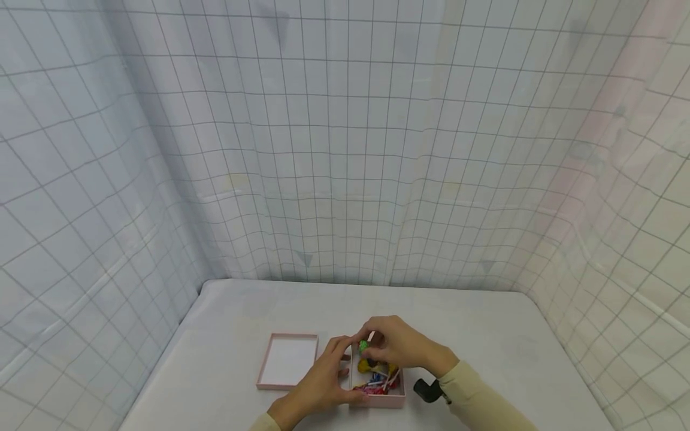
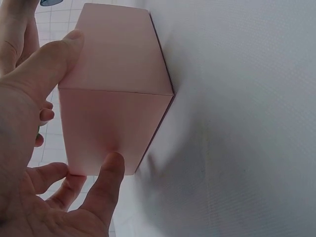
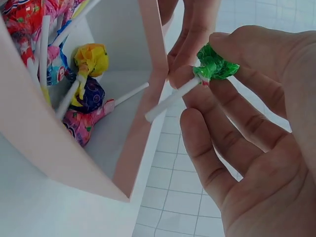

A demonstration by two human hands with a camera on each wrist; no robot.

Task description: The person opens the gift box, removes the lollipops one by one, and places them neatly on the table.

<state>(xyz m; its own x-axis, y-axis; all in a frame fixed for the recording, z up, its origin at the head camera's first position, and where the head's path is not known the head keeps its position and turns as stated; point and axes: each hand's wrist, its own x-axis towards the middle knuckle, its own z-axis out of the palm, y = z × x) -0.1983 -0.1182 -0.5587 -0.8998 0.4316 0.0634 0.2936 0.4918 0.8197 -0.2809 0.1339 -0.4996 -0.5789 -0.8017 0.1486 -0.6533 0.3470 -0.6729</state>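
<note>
A pink box with a white inside stands without its lid on the white table, holding several wrapped lollipops in yellow, blue, pink and red. My left hand grips the box, its thumb on the near wall and its fingers on the left wall and far corner. Between thumb and fingers, my right hand pinches a green-wrapped lollipop by its head. The white stick points toward the box, its end overlapping the rim in the right wrist view.
The shallow lid, pink-edged and white inside, lies left of the box. A black device sits by the right wrist. White cloth covers the table, and grid-patterned curtains hang behind and on both sides.
</note>
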